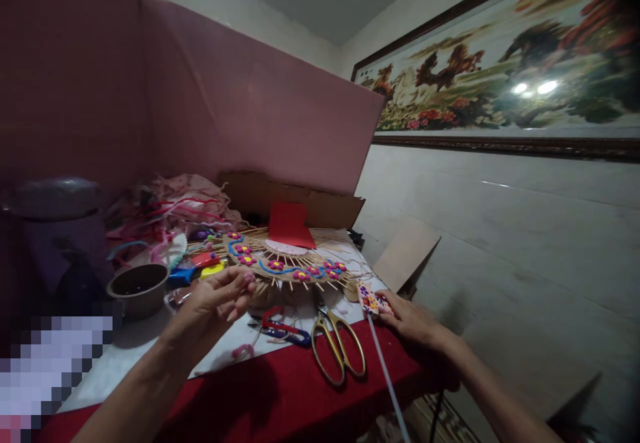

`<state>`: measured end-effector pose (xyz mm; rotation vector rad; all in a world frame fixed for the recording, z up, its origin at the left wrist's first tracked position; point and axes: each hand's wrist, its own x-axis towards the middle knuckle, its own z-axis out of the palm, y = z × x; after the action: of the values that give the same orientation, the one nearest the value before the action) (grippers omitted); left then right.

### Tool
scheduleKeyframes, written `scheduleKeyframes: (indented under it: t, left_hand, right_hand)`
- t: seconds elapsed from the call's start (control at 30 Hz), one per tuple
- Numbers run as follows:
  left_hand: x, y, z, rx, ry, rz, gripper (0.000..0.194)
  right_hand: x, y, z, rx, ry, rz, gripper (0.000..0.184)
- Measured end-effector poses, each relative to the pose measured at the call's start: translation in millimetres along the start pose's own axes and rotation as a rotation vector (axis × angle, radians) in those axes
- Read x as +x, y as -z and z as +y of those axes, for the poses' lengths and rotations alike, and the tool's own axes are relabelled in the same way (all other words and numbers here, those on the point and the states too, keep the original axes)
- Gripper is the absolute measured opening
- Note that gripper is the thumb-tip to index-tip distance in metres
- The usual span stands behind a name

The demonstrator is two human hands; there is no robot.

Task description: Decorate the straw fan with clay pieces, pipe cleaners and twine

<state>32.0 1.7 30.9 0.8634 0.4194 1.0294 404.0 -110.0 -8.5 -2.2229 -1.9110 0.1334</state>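
Flower-patterned small piece pinched in right hand; left hand loosely curled, seemingly empty.

On the worktop the scissors lie between both hands, the stick fan behind them, the bowl to its left.

Head camera — looks forward-down, close over table.
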Motion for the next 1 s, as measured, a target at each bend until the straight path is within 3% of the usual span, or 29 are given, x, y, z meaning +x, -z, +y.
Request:
scheduleKeyframes:
  t: [0.13,0.2,0.3,0.4,0.6,0.77,1.0]
  left_hand:
    - [4,5.1,8,0.010,-0.170,0.142,0.025]
    - [7,7.7,8,0.044,-0.267,0.213,0.026]
    - [11,12.3,5,0.097,-0.349,0.305,0.028]
    - [14,19.3,1,0.115,-0.339,0.389,0.032]
    - [25,38.0,-10,0.157,-0.323,0.605,0.032]
    - [31,46.0,-19,0.174,-0.327,0.617,0.032]
    - [33,46.2,-24,0.175,-0.335,0.620,0.033]
  right_hand:
    - [5,15,-10,-0.180,0.045,0.001,0.040]
    - [7,26,-27,-0.298,0.010,0.154,0.034]
    - [12,38,-70,-0.225,0.112,0.341,0.028]
    - [21,37,-122,-0.038,0.355,0.339,0.022]
    - [51,16,-199,0.052,0.554,0.376,0.016]
    - [71,1,-223,0.029,0.605,0.325,0.032]
    - [72,-7,-230,-0.041,0.605,0.293,0.042]
